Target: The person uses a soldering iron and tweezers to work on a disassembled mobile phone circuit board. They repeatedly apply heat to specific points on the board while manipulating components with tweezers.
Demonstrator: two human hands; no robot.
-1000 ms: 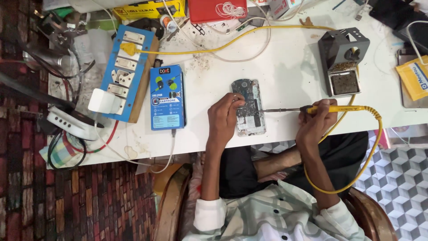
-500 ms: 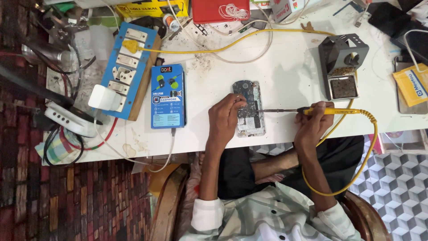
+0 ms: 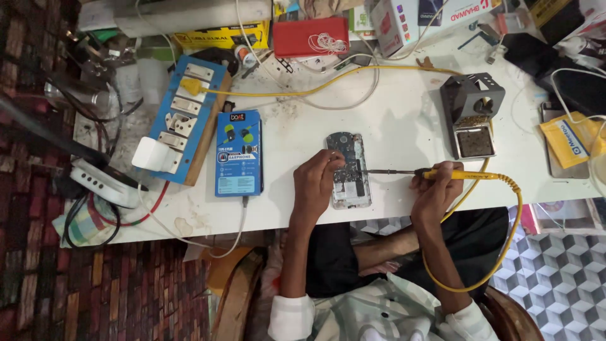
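Two hands work at the white surface [image 3: 404, 126]: the left hand [image 3: 317, 183] is curled down onto an opened phone [image 3: 346, 169], steadying it, while the right hand [image 3: 435, 189] is closed round a yellow-handled soldering iron [image 3: 464, 175] whose tip reaches the phone's exposed board. With the back off and the board bare, the job looks mid-way; closing up remains. Beyond the right hand sits the iron's grey stand [image 3: 472, 110].

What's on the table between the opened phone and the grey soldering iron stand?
Head view: between opened phone and grey metal stand, only bare white tabletop; the yellow-handled soldering iron crosses just below.
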